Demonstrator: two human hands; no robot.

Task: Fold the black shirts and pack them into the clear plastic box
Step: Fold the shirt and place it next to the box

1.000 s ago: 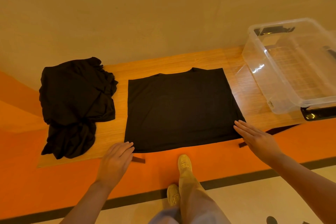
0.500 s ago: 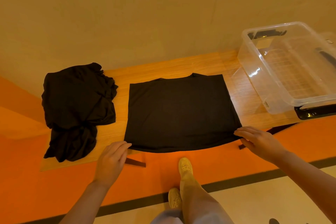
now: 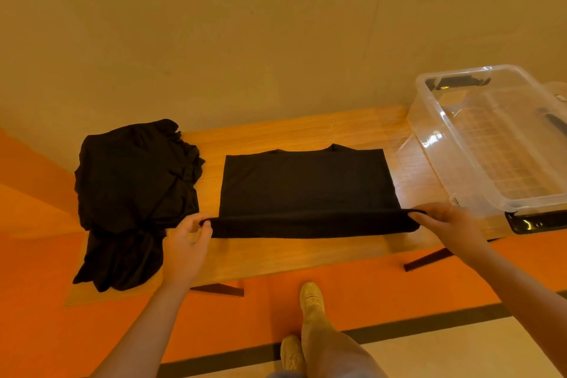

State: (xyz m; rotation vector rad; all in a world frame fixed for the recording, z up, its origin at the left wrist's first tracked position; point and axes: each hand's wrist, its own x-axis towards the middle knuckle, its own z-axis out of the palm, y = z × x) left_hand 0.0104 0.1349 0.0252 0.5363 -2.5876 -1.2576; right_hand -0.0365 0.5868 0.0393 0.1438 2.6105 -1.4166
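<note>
Lifted since the earlier frame, the black shirt's (image 3: 306, 184) near hem folds over, left hand (image 3: 187, 242) and right hand (image 3: 451, 227) fingers pinching its corners on the worktop (image 3: 291, 258).

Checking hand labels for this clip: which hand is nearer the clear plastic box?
Right. The right hand pinches the shirt hem corner just below the clear plastic box; the left hand pinches the opposite corner, beside the pile of black shirts.

Wooden table (image 3: 306, 258), shirt (image 3: 306, 184), shirt pile (image 3: 132, 187), box (image 3: 497, 144)
</note>
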